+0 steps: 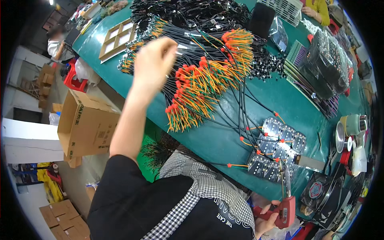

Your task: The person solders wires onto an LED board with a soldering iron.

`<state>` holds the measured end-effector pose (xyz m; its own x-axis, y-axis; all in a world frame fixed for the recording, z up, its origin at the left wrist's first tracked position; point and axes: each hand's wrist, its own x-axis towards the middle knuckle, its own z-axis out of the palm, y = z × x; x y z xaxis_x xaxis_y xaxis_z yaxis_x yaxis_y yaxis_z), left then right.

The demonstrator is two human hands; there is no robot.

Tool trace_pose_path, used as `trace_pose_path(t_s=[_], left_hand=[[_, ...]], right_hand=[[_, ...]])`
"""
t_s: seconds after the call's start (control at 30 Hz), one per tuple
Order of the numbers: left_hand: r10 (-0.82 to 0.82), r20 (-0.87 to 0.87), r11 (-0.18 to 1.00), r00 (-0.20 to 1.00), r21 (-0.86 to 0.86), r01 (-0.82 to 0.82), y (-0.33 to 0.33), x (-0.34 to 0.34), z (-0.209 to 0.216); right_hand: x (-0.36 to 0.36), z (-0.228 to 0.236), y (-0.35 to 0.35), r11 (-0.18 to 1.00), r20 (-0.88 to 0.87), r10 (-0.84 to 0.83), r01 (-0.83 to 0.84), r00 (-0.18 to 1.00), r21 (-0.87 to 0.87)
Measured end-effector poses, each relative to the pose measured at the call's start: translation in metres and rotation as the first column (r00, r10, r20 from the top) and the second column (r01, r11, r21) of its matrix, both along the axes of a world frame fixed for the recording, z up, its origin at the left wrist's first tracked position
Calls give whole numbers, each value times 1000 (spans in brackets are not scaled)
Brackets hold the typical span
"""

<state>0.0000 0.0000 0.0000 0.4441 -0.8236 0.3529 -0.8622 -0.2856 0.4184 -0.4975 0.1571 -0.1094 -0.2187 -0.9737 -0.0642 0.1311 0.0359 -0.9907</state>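
red soldering gun (pixel 286 213) is clamped in the right grip (pixel 268 222), circuit boards (pixel 276 148) ahead of it. left grip (pixel 154 61) is blurred over the cable bundle (pixel 206 80), can't tell if anything's pinched. black leads (pixel 242 104) could get scorched if the tip (pixel 287 176) gets nudged.

To my left I see an open box (pixel 95 130), a red stool (pixel 71 83) beyond it, and some brown cartons (pixel 64 218).
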Motion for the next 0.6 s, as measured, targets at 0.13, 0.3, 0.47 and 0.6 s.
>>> trace_pose_path(t_s=[0.13,0.3,0.47,0.6], left_hand=[[-339,-64,940,938,-3,340,-17,58,-7],[-578,82,801,812,248,545,-22,90,-23],[-478,-129,852,869,170,495,-9,94,-13],[-580,-250,736,776,247,630,26,72,6]], right_hand=[[-3,10,-5,998,65,37,-41,997,57],[10,11,-7,982,199,44,-79,979,169],[24,32,-14,995,7,91,-91,996,41],[26,41,-13,985,-28,107,-102,994,138]])
